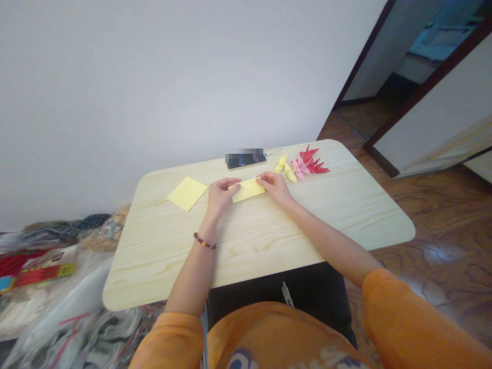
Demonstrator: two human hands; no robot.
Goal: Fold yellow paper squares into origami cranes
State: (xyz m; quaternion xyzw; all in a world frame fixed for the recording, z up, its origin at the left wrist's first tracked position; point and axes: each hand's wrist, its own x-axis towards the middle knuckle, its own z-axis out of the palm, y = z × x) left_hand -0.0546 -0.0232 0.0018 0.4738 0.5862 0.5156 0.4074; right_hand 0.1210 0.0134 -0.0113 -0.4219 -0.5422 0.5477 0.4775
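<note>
A folded yellow paper strip [249,189] lies on the light wooden table [338,210]. My left hand [221,193] pinches its left end with fingers curled. At the strip's right end my right hand [273,186] presses and grips the paper. A flat yellow paper square [187,193] rests to the left of my left hand. Behind my right hand sit folded paper figures: a yellow one [285,168], a pink one [300,167] and a red one [313,160].
A dark phone [245,158] lies at the table's far edge by the white wall. Bags and colourful clutter [46,266] are heaped on the floor to the left. An open doorway [403,66] and wooden floor are to the right.
</note>
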